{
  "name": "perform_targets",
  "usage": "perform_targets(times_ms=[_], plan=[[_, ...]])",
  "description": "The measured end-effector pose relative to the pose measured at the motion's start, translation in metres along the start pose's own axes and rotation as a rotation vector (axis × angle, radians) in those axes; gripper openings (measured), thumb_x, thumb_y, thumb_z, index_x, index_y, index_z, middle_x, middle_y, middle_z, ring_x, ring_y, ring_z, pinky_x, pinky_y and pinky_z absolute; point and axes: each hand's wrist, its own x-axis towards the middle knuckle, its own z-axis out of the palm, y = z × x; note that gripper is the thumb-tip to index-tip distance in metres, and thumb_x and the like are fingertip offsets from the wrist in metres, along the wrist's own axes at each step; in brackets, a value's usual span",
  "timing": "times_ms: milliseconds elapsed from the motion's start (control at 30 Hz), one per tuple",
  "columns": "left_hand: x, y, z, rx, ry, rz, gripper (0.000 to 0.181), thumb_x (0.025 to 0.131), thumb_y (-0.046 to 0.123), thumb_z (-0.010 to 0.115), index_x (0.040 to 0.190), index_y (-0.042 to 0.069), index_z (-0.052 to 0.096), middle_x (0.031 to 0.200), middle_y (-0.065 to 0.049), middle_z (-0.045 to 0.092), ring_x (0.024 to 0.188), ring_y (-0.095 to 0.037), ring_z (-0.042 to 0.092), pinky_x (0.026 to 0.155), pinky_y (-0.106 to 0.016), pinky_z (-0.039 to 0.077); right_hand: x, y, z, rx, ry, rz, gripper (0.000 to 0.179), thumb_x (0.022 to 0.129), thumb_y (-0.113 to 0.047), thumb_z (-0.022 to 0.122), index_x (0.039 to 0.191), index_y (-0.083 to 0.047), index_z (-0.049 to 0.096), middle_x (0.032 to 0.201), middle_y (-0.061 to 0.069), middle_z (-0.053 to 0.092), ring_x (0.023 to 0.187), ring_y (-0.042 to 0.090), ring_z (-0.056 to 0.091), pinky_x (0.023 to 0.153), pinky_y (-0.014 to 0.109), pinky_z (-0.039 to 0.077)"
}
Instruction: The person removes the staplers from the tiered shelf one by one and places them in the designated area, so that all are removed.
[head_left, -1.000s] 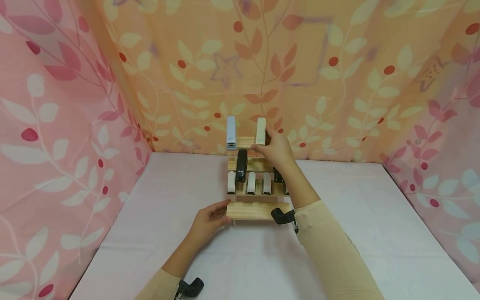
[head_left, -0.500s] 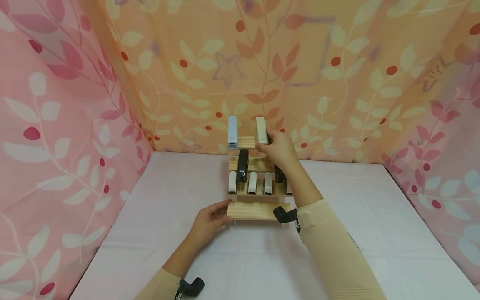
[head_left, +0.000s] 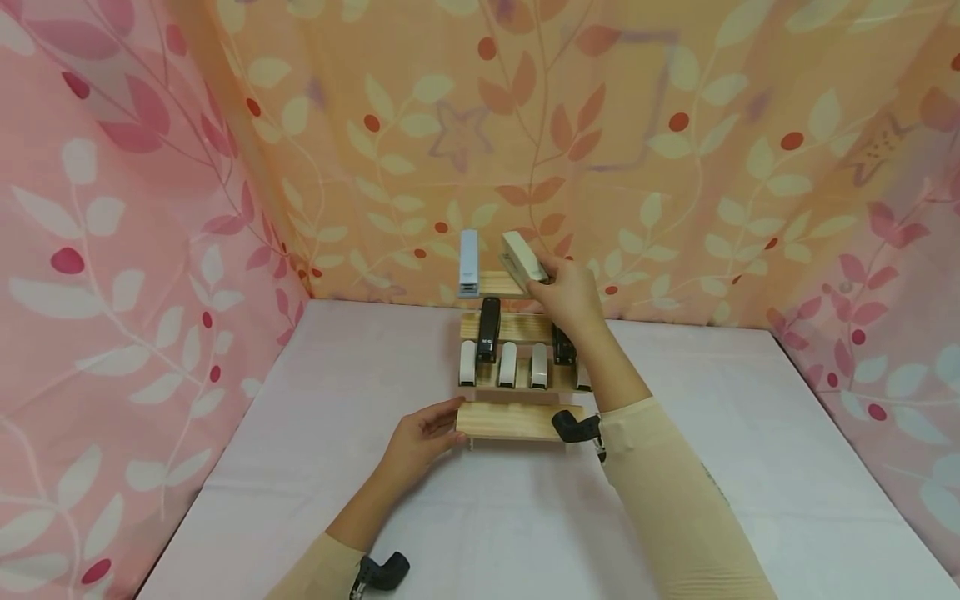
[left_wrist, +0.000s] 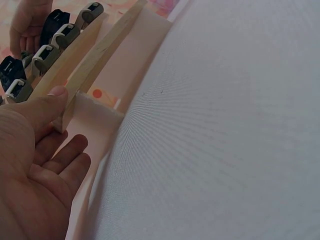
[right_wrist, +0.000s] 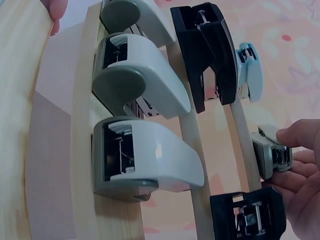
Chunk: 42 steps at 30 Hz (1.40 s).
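Observation:
In the head view my right hand (head_left: 573,296) holds a cream stapler (head_left: 523,255) at the top board (head_left: 495,283) of a tiered wooden rack. The stapler is slanted, its far end to the left. In the right wrist view, thumb and fingers are around this stapler (right_wrist: 270,152). My left hand (head_left: 416,442) grips the left end of the rack's lowest board (head_left: 502,422). The left wrist view shows its thumb over the board (left_wrist: 90,62) and fingers below. Beside the cream stapler stands a light blue stapler (head_left: 468,260).
Black staplers (head_left: 489,329) sit on the second board, one partly behind the right forearm. Several white staplers (head_left: 507,365) line the board below. White cloth (head_left: 360,367) covers the table. Patterned curtains (head_left: 420,167) rise behind it and at both sides.
The cream stapler has turned from nearly straight to slanted, its far end swinging left, with the right hand still holding it. The left hand keeps its grip on the lowest board.

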Motion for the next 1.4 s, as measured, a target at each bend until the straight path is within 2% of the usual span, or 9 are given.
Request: perform_targets(times_ms=[400,567,800,1133,1400], plan=[[0.001,0.002,0.000,-0.010,-0.002,0.003,0.061,0.084,0.013,0.085,0.140,0.005,0.062,0.147,-0.009,0.059,0.133,-0.028,0.058,0.108,-0.031,0.051,-0.012,-0.002,-0.017,0.090,0.016,0.019,0.049,0.095,-0.017,0.069,0.143,-0.013,0.061,0.133,0.013,0.068,0.114,0.027,0.067,0.092,0.045,0.060],[0.001,0.001,0.000,-0.009,-0.005,0.005,0.062,0.084,0.014,0.085,0.140,0.004,0.061,0.147,-0.010,0.059,0.133,-0.028,0.059,0.107,-0.030,0.051,-0.024,-0.003,-0.029,0.105,0.046,0.036,0.050,0.096,-0.021,0.071,0.144,-0.017,0.060,0.137,0.011,0.066,0.119,0.025,0.068,0.095,0.042,0.061],[0.000,-0.002,-0.001,-0.003,0.003,0.011,0.062,0.084,0.015,0.085,0.140,0.004,0.061,0.146,-0.011,0.059,0.133,-0.029,0.059,0.107,-0.028,0.052,-0.044,-0.005,-0.047,0.173,0.107,0.002,0.047,0.095,-0.018,0.073,0.140,-0.011,0.064,0.134,0.016,0.067,0.119,0.027,0.067,0.093,0.041,0.061],[0.000,-0.001,0.001,0.000,0.009,-0.007,0.061,0.084,0.014,0.085,0.140,0.004,0.061,0.146,-0.011,0.059,0.133,-0.029,0.059,0.107,-0.028,0.052,-0.077,0.003,-0.070,0.236,0.191,-0.086,0.046,0.093,-0.013,0.076,0.138,-0.010,0.066,0.133,0.015,0.067,0.117,0.027,0.068,0.091,0.021,0.057],[0.000,-0.001,0.002,-0.003,0.012,-0.005,0.061,0.084,0.013,0.085,0.139,0.004,0.062,0.145,-0.011,0.060,0.131,-0.029,0.060,0.107,-0.029,0.052,-0.103,0.015,-0.084,0.213,0.254,-0.066,0.047,0.092,-0.010,0.077,0.138,-0.010,0.066,0.135,0.015,0.066,0.117,0.028,0.068,0.084,0.012,0.055]])
